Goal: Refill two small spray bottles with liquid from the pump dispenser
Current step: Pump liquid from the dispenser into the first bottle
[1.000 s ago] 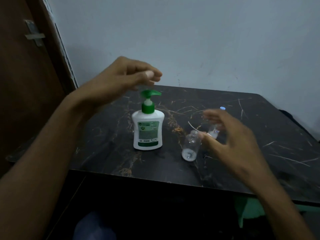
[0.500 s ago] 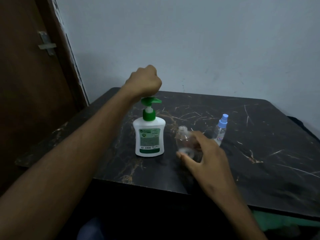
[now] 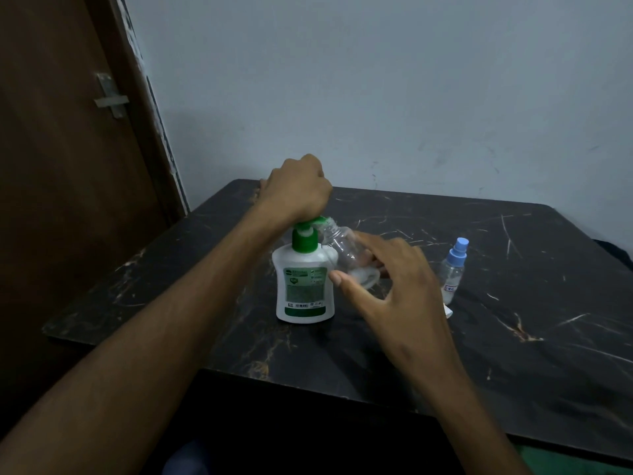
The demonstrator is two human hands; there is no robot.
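Note:
A white pump dispenser (image 3: 303,286) with a green pump head stands on the black marbled table (image 3: 513,337). My left hand (image 3: 298,190) is a closed fist resting on top of the pump head. My right hand (image 3: 390,282) holds an open clear spray bottle (image 3: 346,250), tilted with its mouth right at the green nozzle. A second clear spray bottle (image 3: 452,270) with a blue spray cap stands upright on the table, to the right of my right hand.
A small white object (image 3: 448,310) lies on the table below the capped bottle, partly hidden by my right hand. A brown door (image 3: 68,166) with a metal latch is at the left. A pale wall runs behind the table.
My right hand lifted the open bottle off the table and tilted its mouth up to the nozzle. My left hand stays fisted on the pump head.

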